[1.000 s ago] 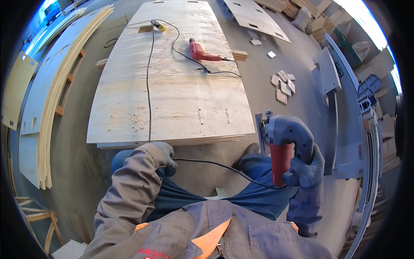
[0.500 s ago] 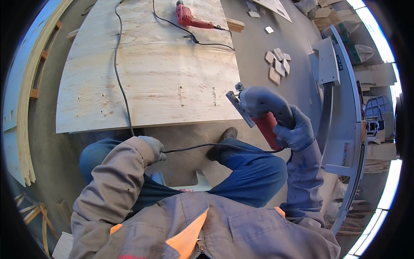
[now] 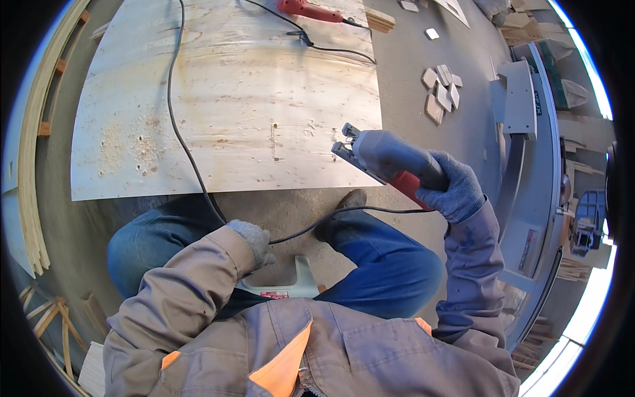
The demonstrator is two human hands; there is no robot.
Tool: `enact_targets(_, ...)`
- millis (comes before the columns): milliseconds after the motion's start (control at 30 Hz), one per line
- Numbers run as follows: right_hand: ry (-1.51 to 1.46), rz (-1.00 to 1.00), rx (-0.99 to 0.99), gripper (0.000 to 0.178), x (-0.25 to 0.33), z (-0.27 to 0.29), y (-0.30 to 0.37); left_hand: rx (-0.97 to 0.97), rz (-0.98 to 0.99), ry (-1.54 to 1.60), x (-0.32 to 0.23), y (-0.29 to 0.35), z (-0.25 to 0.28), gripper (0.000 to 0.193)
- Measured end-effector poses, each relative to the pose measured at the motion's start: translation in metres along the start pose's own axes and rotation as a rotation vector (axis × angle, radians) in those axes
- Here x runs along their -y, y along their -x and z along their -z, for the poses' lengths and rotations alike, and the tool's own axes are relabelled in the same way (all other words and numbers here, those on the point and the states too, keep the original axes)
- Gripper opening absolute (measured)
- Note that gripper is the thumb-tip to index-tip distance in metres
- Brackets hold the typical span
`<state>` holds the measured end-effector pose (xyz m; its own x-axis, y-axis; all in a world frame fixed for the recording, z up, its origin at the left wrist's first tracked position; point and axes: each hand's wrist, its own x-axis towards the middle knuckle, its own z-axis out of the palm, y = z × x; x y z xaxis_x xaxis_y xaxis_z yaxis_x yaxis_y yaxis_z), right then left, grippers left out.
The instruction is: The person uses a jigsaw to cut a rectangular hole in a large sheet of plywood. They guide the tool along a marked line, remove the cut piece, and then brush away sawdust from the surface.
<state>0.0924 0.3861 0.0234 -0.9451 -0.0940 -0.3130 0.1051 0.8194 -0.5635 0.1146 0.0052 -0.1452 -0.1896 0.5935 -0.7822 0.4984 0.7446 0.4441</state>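
In a grey glove, my right hand (image 3: pixel 456 188) grips the handle of a grey and red jigsaw (image 3: pixel 397 159). The saw is tilted, its base plate and blade end toward the near right corner of a plywood sheet (image 3: pixel 231 86). My gloved left hand (image 3: pixel 253 241), near my lap, is closed round the black power cord (image 3: pixel 317 223). From there the cord runs right to the saw and up across the sheet on the left. Narrow slots and small holes with sawdust show along the sheet's near part.
A red corded drill (image 3: pixel 307 9) lies at the sheet's far side. Several small wood offcuts (image 3: pixel 442 92) are scattered on the floor to the right. A grey machine table (image 3: pixel 529 198) stands at far right, stacked boards (image 3: pixel 33 145) at left. Between my legs is a pale green stool (image 3: pixel 301 274).
The jigsaw in my right hand has moved left and turned flatter, closer to the sheet's corner. My left hand has shifted slightly right and down with the cord. The view has shifted a little.
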Motion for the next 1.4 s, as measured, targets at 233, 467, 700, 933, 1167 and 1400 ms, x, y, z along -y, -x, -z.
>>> enact_targets(233,-0.018,-0.027,0.057,0.059,0.009,-0.001,-0.039,-0.020,-0.037,0.036,-0.001,-0.017,0.016,0.048)
enact_targets(467,0.023,0.022,0.063,0.060,0.006,-0.004,-0.055,0.033,-0.072,0.028,-0.008,-0.026,0.019,0.045)
enact_targets(700,-0.013,-0.068,0.082,0.061,0.008,0.001,-0.055,-0.033,-0.079,0.043,-0.013,-0.019,0.021,0.035)
enact_targets(933,-0.005,-0.023,0.057,0.062,-0.003,-0.001,-0.050,-0.040,-0.090,0.032,-0.014,-0.020,0.019,0.035)
enact_targets(1167,-0.024,-0.021,0.087,0.061,-0.004,0.001,-0.054,-0.056,-0.103,0.027,-0.015,-0.021,0.017,0.034)
enact_targets(1400,0.039,-0.019,0.103,0.060,-0.016,-0.007,-0.066,-0.045,-0.106,0.031,-0.016,-0.018,0.023,0.035)
